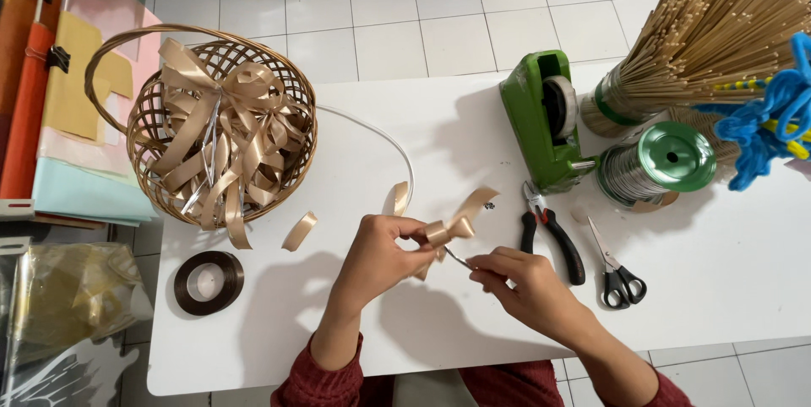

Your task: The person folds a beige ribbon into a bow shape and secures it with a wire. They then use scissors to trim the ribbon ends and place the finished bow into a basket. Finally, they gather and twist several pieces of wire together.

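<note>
My left hand (380,253) pinches the middle of a small gold ribbon bow (456,219) above the white table (355,154). A thin silver wire (457,257) runs from under the bow to my right hand (525,284), which grips its end between thumb and fingers. The bow's loops stick up and to the right of my left fingers. Both forearms come from the bottom edge in dark red sleeves.
A wicker basket (152,132) of finished gold bows overhangs the table's left edge. A loose ribbon piece (299,230), dark ribbon roll (209,283), pliers (553,234), scissors (617,270), green tape dispenser (541,116), green-capped wire spool (659,164) and a stick bundle (701,44) surround my hands.
</note>
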